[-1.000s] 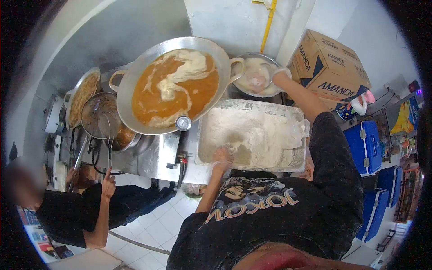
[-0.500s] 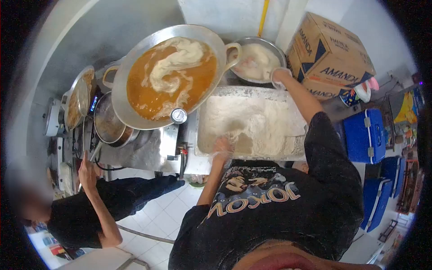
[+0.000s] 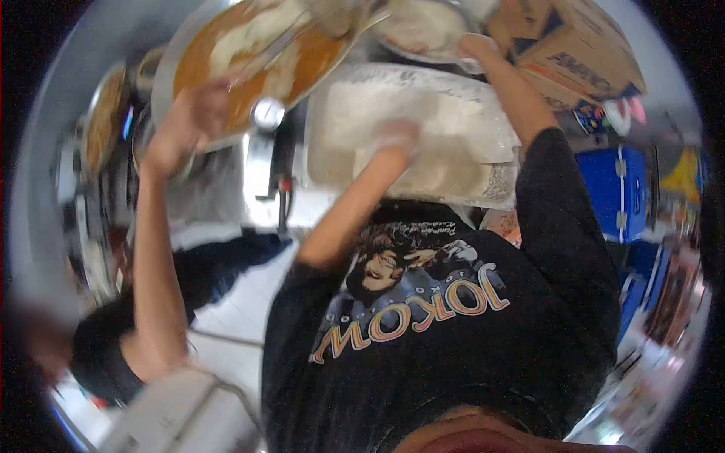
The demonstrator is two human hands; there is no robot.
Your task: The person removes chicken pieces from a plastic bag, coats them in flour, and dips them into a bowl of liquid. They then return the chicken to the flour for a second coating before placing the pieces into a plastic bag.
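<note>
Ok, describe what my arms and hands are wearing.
A black T-shirt with orange-and-white lettering gives both arms short sleeves; the forearms are bare. The left hand and right hand look covered in thin, pale see-through gloves, though blur makes that uncertain.

- The black shirt (image 3: 423, 302) has big orange-and-white block letters across the chest. They are upside down from this view and read "JOKOW".
- A thin line of small writing runs above the portrait on the shirt, too fine to read.
- The cardboard box (image 3: 581, 45) carries dark printing, blurred beyond reading.
- The round dial (image 3: 266, 113) by the big pan shows no legible numbers.
</note>
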